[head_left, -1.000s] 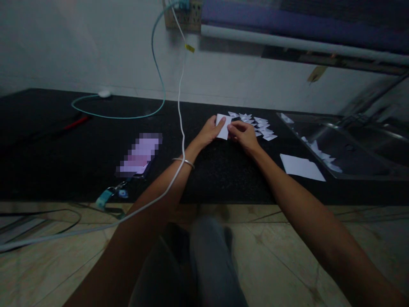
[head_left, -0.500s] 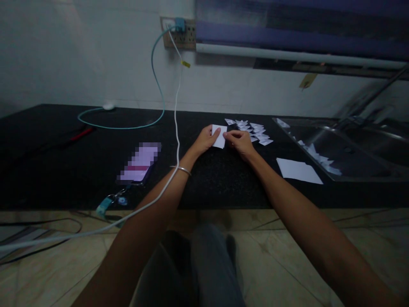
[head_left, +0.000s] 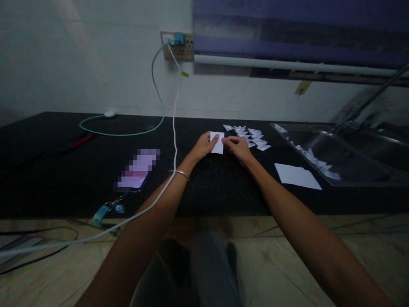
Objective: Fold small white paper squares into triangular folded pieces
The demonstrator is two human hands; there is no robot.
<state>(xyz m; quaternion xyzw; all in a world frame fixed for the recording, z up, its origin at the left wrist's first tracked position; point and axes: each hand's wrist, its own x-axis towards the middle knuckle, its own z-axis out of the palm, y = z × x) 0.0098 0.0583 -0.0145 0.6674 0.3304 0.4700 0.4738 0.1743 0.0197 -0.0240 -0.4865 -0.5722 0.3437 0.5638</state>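
Observation:
A small white piece of paper [head_left: 217, 143] is pinched between both hands over the black countertop [head_left: 64, 170]. My left hand [head_left: 202, 147] grips its left edge with thumb and fingers closed. My right hand [head_left: 238, 148] pinches its right edge. Just beyond my right hand lies a cluster of several small folded white paper pieces [head_left: 252, 136]. A larger white sheet [head_left: 297, 176] lies flat on the counter to the right.
A phone [head_left: 138, 169] with a lit screen and a keyring lies left of my arms. A white cable [head_left: 175, 115] and a teal cable [head_left: 153, 85] run from the wall socket [head_left: 177, 42]. A steel sink [head_left: 338, 157] with paper scraps is at right.
The view has tilted up, so hands and paper sit lower in the frame. My hands have turned the paper piece to a squarer, flatter angle while holding it.

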